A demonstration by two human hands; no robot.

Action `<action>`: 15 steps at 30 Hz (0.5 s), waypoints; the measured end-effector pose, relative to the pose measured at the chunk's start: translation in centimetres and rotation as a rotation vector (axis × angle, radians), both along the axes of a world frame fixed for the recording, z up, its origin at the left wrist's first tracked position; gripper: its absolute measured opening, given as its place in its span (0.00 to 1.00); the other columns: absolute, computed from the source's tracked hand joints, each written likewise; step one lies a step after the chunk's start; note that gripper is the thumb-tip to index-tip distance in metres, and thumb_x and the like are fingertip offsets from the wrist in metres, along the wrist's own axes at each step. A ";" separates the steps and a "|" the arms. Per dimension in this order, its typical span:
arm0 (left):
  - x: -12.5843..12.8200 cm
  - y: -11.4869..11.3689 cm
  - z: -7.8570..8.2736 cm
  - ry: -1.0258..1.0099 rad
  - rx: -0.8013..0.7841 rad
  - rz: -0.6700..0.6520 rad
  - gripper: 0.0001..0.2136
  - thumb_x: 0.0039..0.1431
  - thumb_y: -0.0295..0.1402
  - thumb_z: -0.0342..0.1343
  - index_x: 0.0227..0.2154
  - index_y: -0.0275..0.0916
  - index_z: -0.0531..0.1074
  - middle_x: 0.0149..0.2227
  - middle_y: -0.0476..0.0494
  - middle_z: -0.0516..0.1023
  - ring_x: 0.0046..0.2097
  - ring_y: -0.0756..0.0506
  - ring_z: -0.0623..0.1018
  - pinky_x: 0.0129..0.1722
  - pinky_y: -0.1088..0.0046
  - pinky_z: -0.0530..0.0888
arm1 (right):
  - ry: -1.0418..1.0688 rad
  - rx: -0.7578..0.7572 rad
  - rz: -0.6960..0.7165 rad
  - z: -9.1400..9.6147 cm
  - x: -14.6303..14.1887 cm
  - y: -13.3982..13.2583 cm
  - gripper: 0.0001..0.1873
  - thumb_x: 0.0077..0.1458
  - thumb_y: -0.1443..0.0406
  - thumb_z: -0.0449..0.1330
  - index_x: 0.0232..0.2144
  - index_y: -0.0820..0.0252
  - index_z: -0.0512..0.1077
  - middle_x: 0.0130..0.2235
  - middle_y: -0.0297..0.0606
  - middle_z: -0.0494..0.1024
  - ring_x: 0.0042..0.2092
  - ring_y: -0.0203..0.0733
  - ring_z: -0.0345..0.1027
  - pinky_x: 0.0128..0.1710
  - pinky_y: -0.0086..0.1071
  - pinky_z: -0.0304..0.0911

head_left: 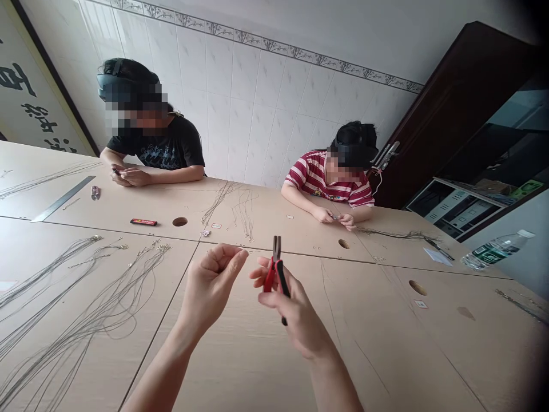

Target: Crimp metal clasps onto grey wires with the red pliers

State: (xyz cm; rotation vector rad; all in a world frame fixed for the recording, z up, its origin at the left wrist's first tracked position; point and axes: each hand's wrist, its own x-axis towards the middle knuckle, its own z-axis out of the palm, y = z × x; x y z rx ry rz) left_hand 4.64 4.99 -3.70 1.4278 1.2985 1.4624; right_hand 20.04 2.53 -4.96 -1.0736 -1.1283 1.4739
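My left hand point(217, 280) is raised above the table, thumb and forefinger pinched together. A tiny thin bit shows at the fingertips, too small to name. Beside it on the right, my right hand point(291, 306) is wrapped round a pair of pliers point(277, 264) with red and black handles. The pliers' narrow jaws point up and away from me, a short distance from my left fingertips and apart from them. On the table point(240, 360) to the left lie bundles of thin grey cords point(86, 320) with small metal ends.
Across the table sit two people, one in a black shirt point(180, 140), one in a striped shirt point(315, 171). A steel ruler point(64, 198), a red-and-black box cutter point(143, 222) and loose cords point(244, 214) lie between us. Cable holes point(180, 221) pierce the tabletop; a water bottle point(497, 250) is at right.
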 end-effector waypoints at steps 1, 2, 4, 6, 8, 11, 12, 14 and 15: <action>0.1 -0.1 0.1 -0.012 0.004 0.007 0.10 0.56 0.39 0.60 0.25 0.38 0.74 0.22 0.48 0.76 0.26 0.49 0.74 0.21 0.76 0.68 | -0.148 0.074 -0.047 -0.1 -0.3 -0.3 0.25 0.49 0.68 0.59 0.51 0.52 0.68 0.46 0.38 0.72 0.47 0.44 0.65 0.46 0.38 0.63; 0.1 -0.1 0.2 -0.024 0.008 0.015 0.10 0.56 0.39 0.61 0.25 0.39 0.75 0.22 0.48 0.76 0.26 0.49 0.74 0.21 0.76 0.68 | -0.278 0.149 -0.090 -0.3 -0.6 -0.5 0.25 0.49 0.70 0.58 0.51 0.53 0.67 0.45 0.38 0.71 0.46 0.44 0.65 0.48 0.40 0.63; 0.1 -0.2 0.4 -0.044 0.015 0.041 0.09 0.56 0.39 0.61 0.26 0.39 0.75 0.22 0.48 0.76 0.26 0.49 0.75 0.21 0.76 0.68 | -0.457 0.280 -0.156 -0.7 -1.1 -0.8 0.26 0.48 0.73 0.55 0.51 0.53 0.65 0.45 0.39 0.69 0.48 0.46 0.63 0.51 0.44 0.61; 0.1 -0.3 0.5 -0.051 0.019 0.078 0.09 0.56 0.39 0.61 0.27 0.39 0.75 0.21 0.49 0.76 0.26 0.49 0.74 0.21 0.76 0.68 | -0.558 0.368 -0.180 -1.1 -1.4 -0.9 0.27 0.47 0.75 0.54 0.50 0.54 0.63 0.46 0.40 0.68 0.51 0.48 0.62 0.54 0.46 0.59; 0.0 -0.3 0.4 -0.055 0.021 0.115 0.09 0.56 0.39 0.61 0.26 0.39 0.74 0.21 0.49 0.76 0.26 0.49 0.74 0.22 0.76 0.67 | -0.621 0.406 -0.177 -1.4 -1.7 -1.0 0.27 0.46 0.76 0.54 0.50 0.54 0.63 0.46 0.41 0.68 0.51 0.49 0.62 0.53 0.47 0.60; 0.1 -0.3 0.1 -0.065 0.031 0.123 0.09 0.56 0.38 0.61 0.27 0.39 0.74 0.22 0.49 0.77 0.27 0.49 0.75 0.25 0.76 0.70 | -0.660 0.440 -0.171 -1.4 -1.9 -1.1 0.27 0.45 0.77 0.54 0.49 0.54 0.62 0.45 0.40 0.68 0.49 0.48 0.62 0.51 0.47 0.62; 0.1 -0.3 0.0 -0.065 0.038 0.116 0.08 0.57 0.38 0.61 0.27 0.39 0.74 0.23 0.49 0.78 0.28 0.49 0.76 0.26 0.75 0.70 | -0.662 0.449 -0.172 -1.4 -2.0 -1.1 0.27 0.45 0.77 0.54 0.49 0.55 0.62 0.44 0.40 0.68 0.49 0.48 0.62 0.51 0.47 0.62; 0.4 -0.4 -0.1 -0.051 0.053 0.108 0.08 0.57 0.37 0.60 0.28 0.39 0.74 0.23 0.49 0.78 0.28 0.49 0.76 0.27 0.75 0.72 | -0.660 0.466 -0.183 -1.3 -2.1 -1.2 0.27 0.45 0.77 0.53 0.48 0.55 0.61 0.44 0.40 0.68 0.49 0.48 0.62 0.51 0.48 0.62; 0.6 -0.4 -0.2 -0.040 0.060 0.110 0.07 0.58 0.37 0.59 0.27 0.39 0.74 0.23 0.49 0.77 0.28 0.49 0.76 0.27 0.75 0.72 | -0.657 0.473 -0.193 -1.3 -2.1 -1.2 0.27 0.45 0.77 0.54 0.48 0.55 0.62 0.44 0.40 0.68 0.49 0.48 0.62 0.51 0.47 0.62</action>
